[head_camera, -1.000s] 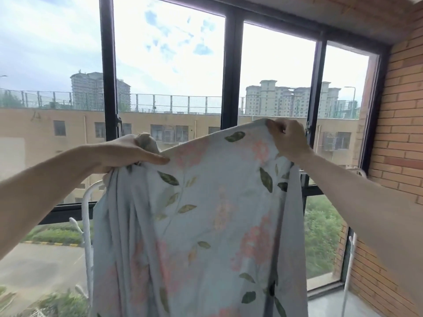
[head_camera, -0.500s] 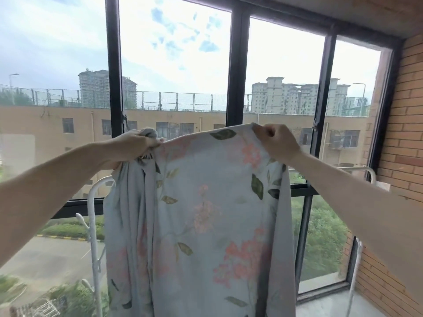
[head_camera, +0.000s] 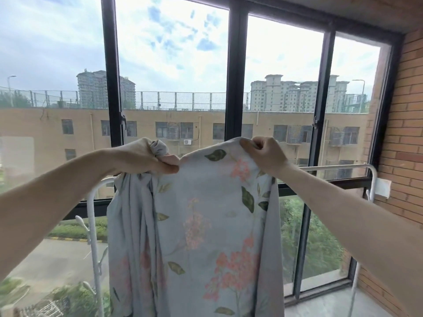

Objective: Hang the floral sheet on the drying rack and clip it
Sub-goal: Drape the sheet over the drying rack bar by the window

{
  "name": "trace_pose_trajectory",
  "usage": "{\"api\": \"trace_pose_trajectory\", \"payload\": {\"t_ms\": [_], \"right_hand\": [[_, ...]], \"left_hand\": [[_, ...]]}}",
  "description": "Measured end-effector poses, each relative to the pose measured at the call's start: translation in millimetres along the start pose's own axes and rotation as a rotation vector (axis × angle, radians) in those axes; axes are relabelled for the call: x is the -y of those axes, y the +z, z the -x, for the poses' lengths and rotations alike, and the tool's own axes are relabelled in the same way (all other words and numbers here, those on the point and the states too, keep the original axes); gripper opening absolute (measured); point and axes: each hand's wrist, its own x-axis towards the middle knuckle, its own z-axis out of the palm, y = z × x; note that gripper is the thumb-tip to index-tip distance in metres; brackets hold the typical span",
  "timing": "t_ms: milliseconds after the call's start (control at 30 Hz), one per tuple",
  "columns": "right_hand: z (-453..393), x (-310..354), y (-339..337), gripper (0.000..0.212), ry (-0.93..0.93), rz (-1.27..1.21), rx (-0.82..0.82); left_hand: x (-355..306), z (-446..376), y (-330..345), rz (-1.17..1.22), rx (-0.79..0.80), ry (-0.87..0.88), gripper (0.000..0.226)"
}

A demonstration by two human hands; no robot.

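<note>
At frame centre, the left hand (head_camera: 146, 159) gripped a bunched corner of the sheet (head_camera: 201, 225); the right hand (head_camera: 265, 154) pinched its top edge. Draping evenly over the rack (head_camera: 332, 167) rail behind would likely require spreading the bunched side first.

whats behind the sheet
Behind the sheet stands the white rack: its top bar shows to the right and a curved post to the left. The bar's middle is covered, as is the window's lower part.

Rack rail (head_camera: 332, 167) perhaps behind sheet (head_camera: 206, 225)
</note>
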Motion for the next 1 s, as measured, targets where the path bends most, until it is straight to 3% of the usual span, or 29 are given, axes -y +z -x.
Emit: {"api": "trace_pose_trajectory", "payload": {"t_ms": [200,367,433,500,600,667,733,867,1000], "right_hand": [[4,4,4,0.055,0.032,-0.056,0.028],[22,6,10,0.051,0.063,-0.101,0.111],[29,5,12,0.05,0.053,-0.087,0.124],[35,7,14,0.049,0.061,-0.076,0.128],[44,12,18,0.046,0.081,-0.044,0.148],[53,11,20,0.048,0.152,-0.049,0.222],[67,4,20,0.057,0.251,-0.072,0.371],[110,-26,34,0.022,0.345,0.058,0.652],[144,-64,49,0.006,0.418,0.221,0.746]], "left_hand": [[9,-7,7,0.173,-0.027,0.025,0.057],[20,-3,11,0.225,-0.036,0.012,0.01],[23,3,14,0.313,-0.041,-0.023,0.008],[23,6,17,0.379,-0.01,-0.055,0.017],[15,8,24,0.308,-0.002,-0.009,0.053],[14,5,26,0.327,-0.07,0.041,0.063],[17,4,24,0.363,-0.202,0.04,0.04],[18,6,23,0.387,-0.351,0.032,0.01],[27,7,16,0.363,-0.412,0.02,0.019]]}}
